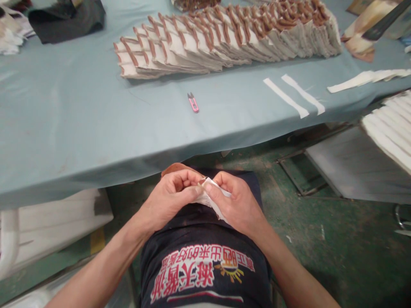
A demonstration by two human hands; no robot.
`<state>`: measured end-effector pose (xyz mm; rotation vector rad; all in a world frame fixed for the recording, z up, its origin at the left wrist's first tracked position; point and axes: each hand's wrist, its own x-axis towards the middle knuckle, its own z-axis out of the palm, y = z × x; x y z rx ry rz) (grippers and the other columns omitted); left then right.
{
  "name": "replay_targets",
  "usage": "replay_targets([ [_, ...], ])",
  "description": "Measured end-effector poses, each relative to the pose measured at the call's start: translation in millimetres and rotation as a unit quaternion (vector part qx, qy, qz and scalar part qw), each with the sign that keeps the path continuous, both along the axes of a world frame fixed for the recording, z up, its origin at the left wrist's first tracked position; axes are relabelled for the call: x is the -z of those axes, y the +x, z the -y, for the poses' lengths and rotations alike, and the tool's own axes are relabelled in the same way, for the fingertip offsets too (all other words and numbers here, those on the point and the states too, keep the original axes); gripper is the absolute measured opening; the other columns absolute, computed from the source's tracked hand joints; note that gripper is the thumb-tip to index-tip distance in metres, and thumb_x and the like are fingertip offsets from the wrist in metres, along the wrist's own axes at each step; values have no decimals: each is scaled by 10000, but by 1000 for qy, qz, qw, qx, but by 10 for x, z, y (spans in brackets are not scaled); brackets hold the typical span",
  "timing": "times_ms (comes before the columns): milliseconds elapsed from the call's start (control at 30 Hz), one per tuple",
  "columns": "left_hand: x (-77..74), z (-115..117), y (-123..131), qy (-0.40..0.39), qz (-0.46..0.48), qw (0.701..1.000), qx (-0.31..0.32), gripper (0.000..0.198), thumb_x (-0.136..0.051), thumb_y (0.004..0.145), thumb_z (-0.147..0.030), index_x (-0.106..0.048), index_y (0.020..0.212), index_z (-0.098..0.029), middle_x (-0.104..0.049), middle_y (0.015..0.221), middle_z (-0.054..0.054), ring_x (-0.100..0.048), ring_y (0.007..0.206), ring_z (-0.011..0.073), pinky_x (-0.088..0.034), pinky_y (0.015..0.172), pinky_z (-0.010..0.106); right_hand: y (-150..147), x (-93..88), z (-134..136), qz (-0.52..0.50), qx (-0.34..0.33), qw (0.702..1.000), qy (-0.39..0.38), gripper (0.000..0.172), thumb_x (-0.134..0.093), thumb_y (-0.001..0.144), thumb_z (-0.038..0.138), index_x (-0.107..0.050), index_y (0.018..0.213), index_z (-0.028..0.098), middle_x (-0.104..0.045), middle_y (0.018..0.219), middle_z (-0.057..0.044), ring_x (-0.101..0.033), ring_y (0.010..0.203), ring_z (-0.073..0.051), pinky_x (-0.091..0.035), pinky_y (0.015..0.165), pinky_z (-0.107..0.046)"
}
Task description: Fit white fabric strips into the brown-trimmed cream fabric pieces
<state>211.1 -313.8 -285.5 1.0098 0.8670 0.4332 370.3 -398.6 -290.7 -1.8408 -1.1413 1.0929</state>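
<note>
Both of my hands are close together above my lap, in front of the table edge. Between them is a small brown and white fabric piece (205,198), partly hidden by the fingers. My left hand (175,190) pinches its left side with thumb and fingers, and a brown part sticks out behind the knuckles. My right hand (236,199) grips the white side, its thumb pressed on top next to the left fingertips. On the table ahead lie small pink thread snips (193,102), apart from both hands.
A long row of stacked brown and white fabric pieces (224,40) runs along the blue-covered table (80,119). Two white strips (285,98) and a longer white strip (359,80) lie right. Dark cloth (67,21) sits far left. White pieces rest on a stand (353,158) at right.
</note>
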Motion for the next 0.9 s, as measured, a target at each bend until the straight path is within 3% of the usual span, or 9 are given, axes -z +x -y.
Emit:
replay_targets([
  [367,-43,161,104,66,-36,996,-54,98,-732,689,-203,-649,707,-155,-633,694,-25,-526,629,98,-431,619,216,-53,70,15,-157,12,986,45,367,-574,881,464,-423,643,229,-398,582,57,-361,547,-110,-269,521,-261],
  [533,-44,256,166,156,-78,982,-74,28,-653,699,-187,-629,691,-173,-602,653,-29,-501,610,108,-418,583,222,-137,137,-7,-206,61,976,26,358,-499,875,457,-358,622,245,-346,574,64,-320,528,-107,-273,511,-266],
  [667,-43,283,198,226,-105,966,-68,34,-608,701,-147,-626,686,-171,-578,637,-34,-486,601,105,-397,580,224,-135,169,-48,-194,51,979,28,317,-459,853,422,-346,613,249,-335,583,59,-319,545,-113,-274,517,-270],
  [900,-185,-1,125,98,-33,994,34,54,-672,676,-190,-637,705,-160,-599,709,-9,-484,629,111,-392,581,229,150,70,19,-102,-26,994,42,374,-466,989,442,-433,683,228,-447,639,44,-427,604,-129,-330,558,-270],
])
